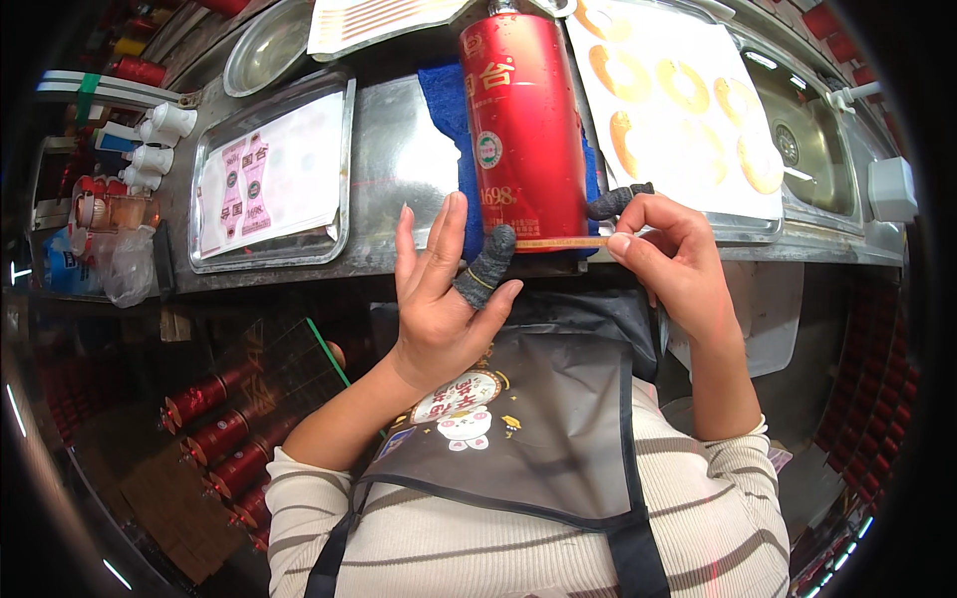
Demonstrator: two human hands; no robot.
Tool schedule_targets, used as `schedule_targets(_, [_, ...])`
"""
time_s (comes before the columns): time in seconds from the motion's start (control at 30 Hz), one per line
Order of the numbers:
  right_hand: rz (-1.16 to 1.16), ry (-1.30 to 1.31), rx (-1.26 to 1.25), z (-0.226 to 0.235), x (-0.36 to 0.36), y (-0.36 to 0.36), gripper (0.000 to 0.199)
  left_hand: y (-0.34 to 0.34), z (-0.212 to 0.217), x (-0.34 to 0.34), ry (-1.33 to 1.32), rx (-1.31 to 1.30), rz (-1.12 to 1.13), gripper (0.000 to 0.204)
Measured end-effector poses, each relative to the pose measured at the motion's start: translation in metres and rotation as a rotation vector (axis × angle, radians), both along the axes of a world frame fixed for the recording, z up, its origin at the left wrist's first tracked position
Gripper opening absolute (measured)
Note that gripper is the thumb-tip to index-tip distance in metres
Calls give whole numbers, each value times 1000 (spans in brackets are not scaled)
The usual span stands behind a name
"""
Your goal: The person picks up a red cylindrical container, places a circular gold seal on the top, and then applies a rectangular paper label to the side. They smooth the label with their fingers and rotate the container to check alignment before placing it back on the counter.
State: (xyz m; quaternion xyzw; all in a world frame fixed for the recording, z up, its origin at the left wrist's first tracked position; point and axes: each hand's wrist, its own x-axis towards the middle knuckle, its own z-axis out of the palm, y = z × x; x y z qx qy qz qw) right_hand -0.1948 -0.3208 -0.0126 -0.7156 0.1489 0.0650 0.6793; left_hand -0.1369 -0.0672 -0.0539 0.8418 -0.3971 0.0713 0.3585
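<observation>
A large red bottle (528, 130) lies on a blue cloth (445, 105) at the counter's front edge, its base toward me. A thin gold strip (558, 243) runs across the bottle near its base. My right hand (678, 261) pinches the strip's right end between thumb and a finger; its raised index finger wears a grey finger cover. My left hand (444, 284) has its fingers spread. The grey-covered index finger of that hand rests at the strip's left end, against the bottle.
Left of the bottle, a metal tray (347, 169) holds a sheet of pink labels. A white sheet (653, 130) of gold curved labels lies right, beside a sink (832, 149). A striped sheet (389, 25) and metal bowl (261, 60) sit behind. Red bottles (214, 436) stand lower left.
</observation>
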Motion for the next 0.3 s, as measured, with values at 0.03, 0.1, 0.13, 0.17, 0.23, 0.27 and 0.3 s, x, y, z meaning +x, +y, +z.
schedule_targets(0.03, [-10,20,19,2,0,0,13,-2,3,1,-14,7,-3,42])
schedule_targets(0.1, [-24,58,55,6,2,1,13,-7,9,4,-57,27,-10,47])
schedule_targets(0.13, [-23,62,57,5,2,1,12,-9,11,4,-84,40,-16,50])
schedule_targets(0.17, [-21,66,61,4,3,1,12,-11,12,5,-127,61,-27,51])
schedule_targets(0.23, [-14,62,58,0,3,1,12,-15,14,6,-203,96,-57,59])
schedule_targets(0.27, [-9,54,50,-2,3,1,11,-17,16,7,-237,110,-76,66])
schedule_targets(0.3, [-4,46,43,-4,3,1,11,-17,16,6,-235,109,-70,66])
